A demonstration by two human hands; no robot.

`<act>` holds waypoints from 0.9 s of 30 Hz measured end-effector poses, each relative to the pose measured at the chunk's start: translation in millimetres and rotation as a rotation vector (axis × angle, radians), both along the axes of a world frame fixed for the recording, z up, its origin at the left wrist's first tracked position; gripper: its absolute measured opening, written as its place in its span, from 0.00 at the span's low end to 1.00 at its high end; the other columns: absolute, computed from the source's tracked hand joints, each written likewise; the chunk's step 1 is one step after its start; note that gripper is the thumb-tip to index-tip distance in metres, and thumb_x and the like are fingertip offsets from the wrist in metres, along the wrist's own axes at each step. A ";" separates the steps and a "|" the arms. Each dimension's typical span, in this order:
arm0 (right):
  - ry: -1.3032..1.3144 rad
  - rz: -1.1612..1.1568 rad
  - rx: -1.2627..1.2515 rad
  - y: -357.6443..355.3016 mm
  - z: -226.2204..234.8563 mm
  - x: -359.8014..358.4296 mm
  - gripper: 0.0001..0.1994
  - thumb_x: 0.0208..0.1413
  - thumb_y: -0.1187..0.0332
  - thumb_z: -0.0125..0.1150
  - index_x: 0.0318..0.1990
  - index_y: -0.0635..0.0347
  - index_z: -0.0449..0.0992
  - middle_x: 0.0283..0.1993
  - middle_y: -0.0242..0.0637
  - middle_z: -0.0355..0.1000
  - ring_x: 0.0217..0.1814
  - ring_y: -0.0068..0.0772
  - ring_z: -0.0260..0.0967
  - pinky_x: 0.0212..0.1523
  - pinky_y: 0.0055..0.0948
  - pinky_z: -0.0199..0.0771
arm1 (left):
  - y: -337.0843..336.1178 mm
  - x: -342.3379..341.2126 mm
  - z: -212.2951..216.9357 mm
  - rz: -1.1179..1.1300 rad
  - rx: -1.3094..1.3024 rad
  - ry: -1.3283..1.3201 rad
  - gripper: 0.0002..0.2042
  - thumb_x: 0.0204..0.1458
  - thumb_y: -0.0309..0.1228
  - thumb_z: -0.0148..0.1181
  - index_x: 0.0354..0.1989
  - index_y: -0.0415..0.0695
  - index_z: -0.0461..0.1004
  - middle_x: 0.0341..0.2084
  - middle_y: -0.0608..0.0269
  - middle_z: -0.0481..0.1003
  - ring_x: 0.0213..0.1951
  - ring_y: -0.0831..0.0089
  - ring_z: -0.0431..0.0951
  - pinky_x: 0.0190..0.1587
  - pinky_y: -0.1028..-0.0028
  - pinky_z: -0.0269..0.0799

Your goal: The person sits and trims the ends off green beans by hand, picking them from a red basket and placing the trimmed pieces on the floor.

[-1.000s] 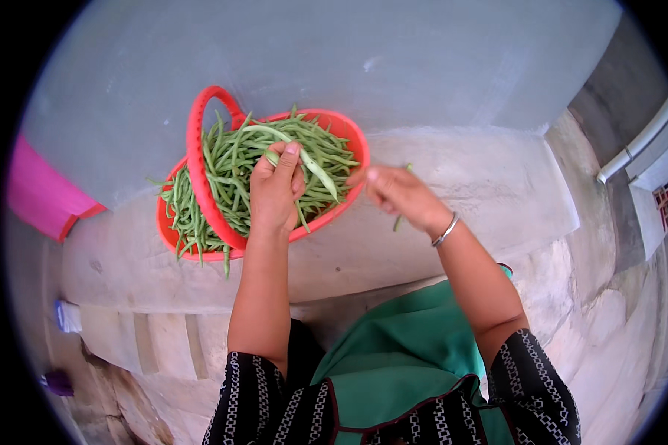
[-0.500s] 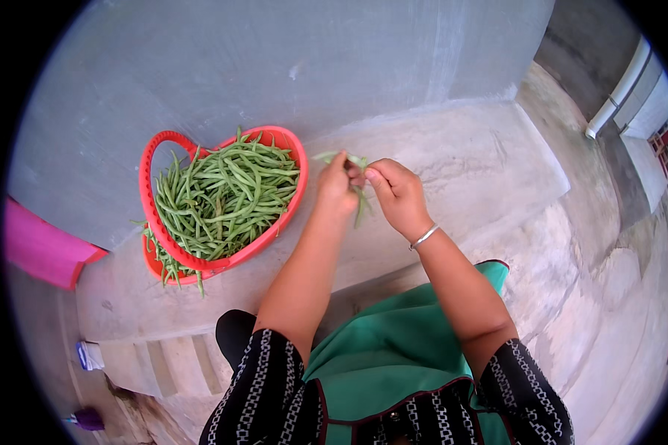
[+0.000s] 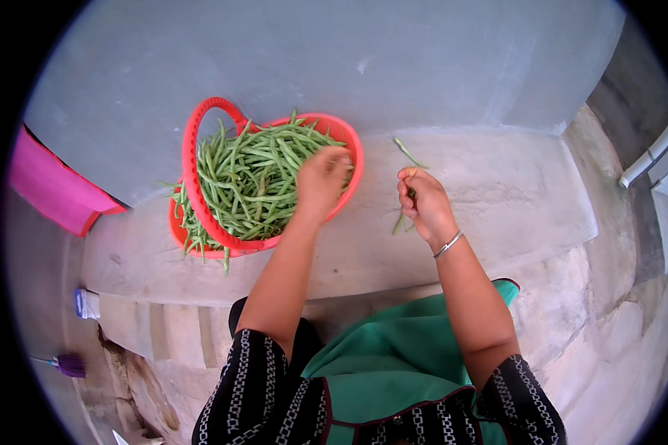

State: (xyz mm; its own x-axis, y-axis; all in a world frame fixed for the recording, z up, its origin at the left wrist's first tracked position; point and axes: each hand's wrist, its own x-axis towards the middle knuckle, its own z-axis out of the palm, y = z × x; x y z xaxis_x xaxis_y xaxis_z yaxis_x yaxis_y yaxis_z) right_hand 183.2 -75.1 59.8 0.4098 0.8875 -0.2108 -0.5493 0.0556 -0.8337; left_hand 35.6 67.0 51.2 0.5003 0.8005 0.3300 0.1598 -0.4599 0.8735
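Observation:
A red plastic basket heaped with green beans stands on the concrete ledge to my left. My left hand is over the right side of the heap, by the rim, its fingers bent and blurred, so I cannot make out whether a bean is in them. Right of the basket, my right hand is closed above the ledge, with a bit of green bean showing between its curled fingers. One bean piece lies just beyond this hand. Another short green piece shows below its fingers.
Behind the ledge rises a grey wall. A pink panel with red edging is at far left. Lower left are a purple brush and a small blue-and-white item. A white pipe runs at right.
My hands have come apart from the bean they held together. The left has moved to the basket; the right remains over the ledge. The whole view has shifted rightward.

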 end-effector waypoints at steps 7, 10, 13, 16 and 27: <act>-0.113 0.135 -0.031 6.9 -10.8 -21.1 0.07 0.54 0.73 0.43 0.35 0.59 0.68 0.22 0.27 0.62 0.18 0.16 0.52 0.17 0.18 0.49 | 68.2 -64.7 7.4 0.643 0.504 0.349 0.17 0.43 0.34 0.64 0.40 0.41 0.70 0.25 0.61 0.74 0.24 0.69 0.73 0.30 0.71 0.69; -0.140 0.176 -0.039 8.5 -15.8 -24.5 0.06 0.55 0.73 0.43 0.35 0.58 0.69 0.23 0.26 0.62 0.19 0.16 0.52 0.18 0.17 0.49 | 81.2 -74.7 6.7 0.592 0.319 0.404 0.17 0.44 0.32 0.63 0.42 0.40 0.69 0.25 0.62 0.73 0.22 0.71 0.72 0.28 0.72 0.69; -0.153 0.173 -0.044 9.1 -15.1 -25.5 0.07 0.55 0.73 0.43 0.36 0.59 0.69 0.23 0.26 0.62 0.20 0.16 0.53 0.19 0.17 0.50 | 75.5 -81.6 2.3 0.616 0.154 0.107 0.17 0.46 0.29 0.62 0.44 0.39 0.69 0.24 0.65 0.71 0.22 0.77 0.71 0.25 0.76 0.67; -0.171 0.182 -0.027 7.7 -15.5 -24.5 0.08 0.56 0.70 0.43 0.38 0.60 0.69 0.23 0.26 0.61 0.21 0.16 0.53 0.20 0.18 0.51 | 56.4 -84.1 3.6 0.525 -0.018 -0.233 0.14 0.47 0.26 0.60 0.43 0.39 0.71 0.25 0.63 0.71 0.26 0.75 0.73 0.28 0.76 0.68; -0.293 0.095 0.048 -2.0 11.5 -20.2 0.17 0.61 0.56 0.46 0.40 0.63 0.70 0.21 0.24 0.55 0.20 0.15 0.48 0.19 0.18 0.48 | -56.5 -49.0 -0.9 0.194 -0.024 -0.167 0.13 0.47 0.19 0.59 0.43 0.37 0.72 0.31 0.64 0.67 0.26 0.81 0.72 0.26 0.82 0.70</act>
State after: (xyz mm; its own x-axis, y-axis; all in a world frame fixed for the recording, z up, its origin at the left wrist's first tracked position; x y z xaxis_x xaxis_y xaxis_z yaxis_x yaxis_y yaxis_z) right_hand 163.1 -77.1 71.3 0.3613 0.9310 -0.0525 -0.2904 0.0588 -0.9551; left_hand -13.4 10.5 50.4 0.2769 0.8849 0.3745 0.0955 -0.4131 0.9056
